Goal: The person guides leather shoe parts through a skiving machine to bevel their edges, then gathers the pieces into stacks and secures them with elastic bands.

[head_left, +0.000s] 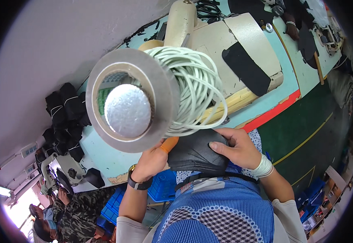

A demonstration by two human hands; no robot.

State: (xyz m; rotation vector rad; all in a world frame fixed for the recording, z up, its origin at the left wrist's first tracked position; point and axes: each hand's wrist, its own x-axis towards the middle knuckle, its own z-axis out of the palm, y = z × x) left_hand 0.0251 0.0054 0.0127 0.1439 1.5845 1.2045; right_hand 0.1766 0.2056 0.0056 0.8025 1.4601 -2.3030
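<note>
A dark piece of stretchy-looking material point(196, 152), black-grey and creased, is held at my waist in front of the blue apron point(221, 210). My right hand point(241, 150) grips its right side, thumb pressed on top and fingers behind. At the left side my left hand point(153, 162) is closed on the same piece, an orange cover on one finger; the tape roll partly hides this hand. Several loops of white band circle my right wrist, and a dark watch point(139, 184) is on my left.
A large tape roll point(93, 93) and a coil of pale cord point(194, 85) loom close to the view. Behind is a sewing machine point(213, 36) with a black fabric strip point(247, 69). Tied black bundles point(65, 105) lie left. A person in camouflage point(77, 210) works at another machine point(65, 168).
</note>
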